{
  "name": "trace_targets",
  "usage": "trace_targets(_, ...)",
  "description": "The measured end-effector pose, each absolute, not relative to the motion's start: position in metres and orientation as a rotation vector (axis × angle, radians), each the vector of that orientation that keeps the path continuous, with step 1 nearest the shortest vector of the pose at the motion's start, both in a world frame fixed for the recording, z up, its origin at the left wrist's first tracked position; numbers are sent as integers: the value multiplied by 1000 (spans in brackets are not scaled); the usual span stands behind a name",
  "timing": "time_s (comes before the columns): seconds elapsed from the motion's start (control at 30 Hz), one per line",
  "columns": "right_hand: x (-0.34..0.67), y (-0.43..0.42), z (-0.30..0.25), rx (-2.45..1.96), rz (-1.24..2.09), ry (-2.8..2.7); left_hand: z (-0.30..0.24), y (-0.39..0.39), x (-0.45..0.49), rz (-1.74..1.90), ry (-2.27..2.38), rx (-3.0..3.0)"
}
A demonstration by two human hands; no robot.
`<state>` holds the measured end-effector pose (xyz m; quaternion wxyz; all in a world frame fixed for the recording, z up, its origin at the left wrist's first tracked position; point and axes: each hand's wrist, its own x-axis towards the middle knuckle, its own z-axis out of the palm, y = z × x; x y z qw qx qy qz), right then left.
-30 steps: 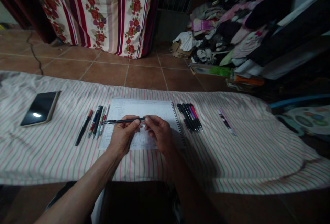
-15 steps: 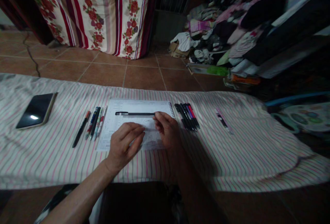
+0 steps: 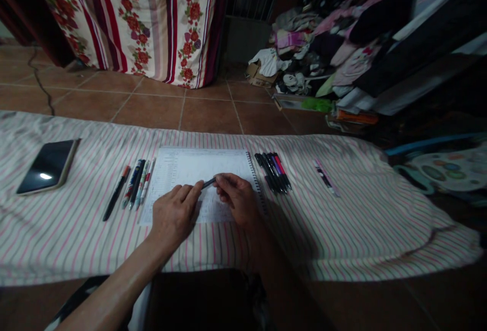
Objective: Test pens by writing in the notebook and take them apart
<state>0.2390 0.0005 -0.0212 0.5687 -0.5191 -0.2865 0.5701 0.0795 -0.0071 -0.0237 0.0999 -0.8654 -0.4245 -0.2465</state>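
Over the spiral notebook [image 3: 213,157], my left hand [image 3: 177,211] and my right hand [image 3: 236,195] are close together, both closed on a black pen [image 3: 208,183]. Only a short stretch of its barrel shows, slanting up between the two sets of fingertips; its left part is hidden by my left hand. Left of the notebook lies a row of several pens [image 3: 138,184], with an orange-ended black pen [image 3: 116,192] at its outer side. To the right is a bunch of mostly black pens [image 3: 273,172].
A phone [image 3: 46,166] lies at the far left of the striped cloth [image 3: 353,229]. A pink and black pen [image 3: 326,177] rests on the right. Beyond are a tiled floor [image 3: 152,105], a floral curtain [image 3: 152,26] and a heap of clothes [image 3: 327,41].
My left hand has taken hold of the black pen, which before was only in my right hand and level. The pen now lies lower and tilted between both hands.
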Motion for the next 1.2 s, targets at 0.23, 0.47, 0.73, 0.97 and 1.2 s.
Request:
trace_targets(0.23,242,2,-27,-1246,1282,-693,-26,-7,82,-685,-1296,-2552)
trace_targets(0.47,246,3,-31,-1276,1193,-739,-31,-6,82,-651,-1362,-2566)
trace_targets(0.73,254,7,-27,-1300,1139,-665,-29,-6,82,-617,-1419,-2575)
trace_targets(0.97,277,10,-28,-1291,1053,-560,-30,-5,74,-654,-1376,-2550)
trace_targets(1.2,283,12,-24,-1278,984,-397,-30,-3,69,-638,-1388,-2526)
